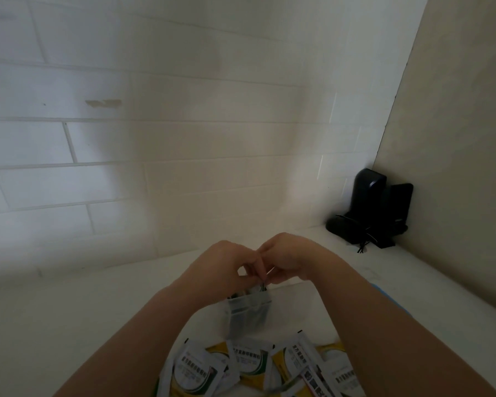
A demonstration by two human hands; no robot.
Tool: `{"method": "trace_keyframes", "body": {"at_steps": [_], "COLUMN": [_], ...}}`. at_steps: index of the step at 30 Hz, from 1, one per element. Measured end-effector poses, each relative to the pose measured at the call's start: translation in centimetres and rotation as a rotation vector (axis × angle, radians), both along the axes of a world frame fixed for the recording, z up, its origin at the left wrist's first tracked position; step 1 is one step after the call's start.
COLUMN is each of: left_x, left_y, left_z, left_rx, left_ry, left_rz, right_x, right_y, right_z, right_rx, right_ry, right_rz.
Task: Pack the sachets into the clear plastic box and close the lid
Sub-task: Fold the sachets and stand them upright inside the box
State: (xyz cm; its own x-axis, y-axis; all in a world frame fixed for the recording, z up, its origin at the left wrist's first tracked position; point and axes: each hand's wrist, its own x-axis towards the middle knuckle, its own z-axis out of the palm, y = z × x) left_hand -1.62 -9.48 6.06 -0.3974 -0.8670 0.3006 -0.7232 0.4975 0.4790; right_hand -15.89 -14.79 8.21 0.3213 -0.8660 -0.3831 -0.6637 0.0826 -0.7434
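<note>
While both hands, left [224, 262] and right [284, 259], pinch sachets, fingers curled, over box [248, 313] between forearms: lower edge-first, keep upright, then fetch loose sachets [249, 359] nearer body.

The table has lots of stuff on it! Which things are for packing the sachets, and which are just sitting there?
For the job:
clear plastic box, with both hands at its top
loose sachets lying in front of it
left hand
right hand

Just sitting there:
black devices in the far right corner
</note>
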Motion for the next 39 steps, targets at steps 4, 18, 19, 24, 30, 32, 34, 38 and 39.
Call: {"method": "trace_keyframes", "body": {"at_steps": [4, 18, 19, 24, 30, 32, 34, 38, 39], "left_x": [0.3, 1.4, 1.4, 1.2, 0.8, 1.0, 1.2, 0.2, -0.4], "left_y": [-0.1, -1.3, -1.4, -1.8, -0.4, 1.0, 3.4, 9.2, 10.2], "left_z": [0.0, -0.9, -0.8, -0.2, 0.4, 0.6, 0.6, -1.5, -2.3], "left_rx": [0.012, 0.095, 0.111, 0.196, -0.097, -0.166, -0.211, -0.135, -0.048], "left_ry": [0.029, -0.086, -0.188, -0.422, -0.282, -0.134, 0.01, 0.219, 0.221], "left_rz": [0.022, 0.119, 0.063, -0.005, 0.171, 0.213, 0.228, 0.167, 0.148], "right_x": [0.5, -0.8, -1.4, -4.0, -5.9, -6.5, -7.2, -8.0, -8.1], "right_y": [-0.2, 1.6, 2.1, 5.4, 8.0, 9.1, 10.7, 14.4, 15.1], "right_z": [-0.2, 0.2, 0.0, -1.3, -2.2, -1.9, -2.1, -4.4, -5.0], "right_rx": [-0.139, -0.414, -0.432, -0.543, -0.708, -0.714, -0.679, -0.52, -0.505], "right_ry": [0.072, 0.055, 0.006, -0.108, -0.203, -0.254, -0.174, 0.125, 0.18], "right_rz": [0.011, -0.099, -0.12, -0.11, -0.216, -0.203, -0.103, 0.105, 0.122]}}
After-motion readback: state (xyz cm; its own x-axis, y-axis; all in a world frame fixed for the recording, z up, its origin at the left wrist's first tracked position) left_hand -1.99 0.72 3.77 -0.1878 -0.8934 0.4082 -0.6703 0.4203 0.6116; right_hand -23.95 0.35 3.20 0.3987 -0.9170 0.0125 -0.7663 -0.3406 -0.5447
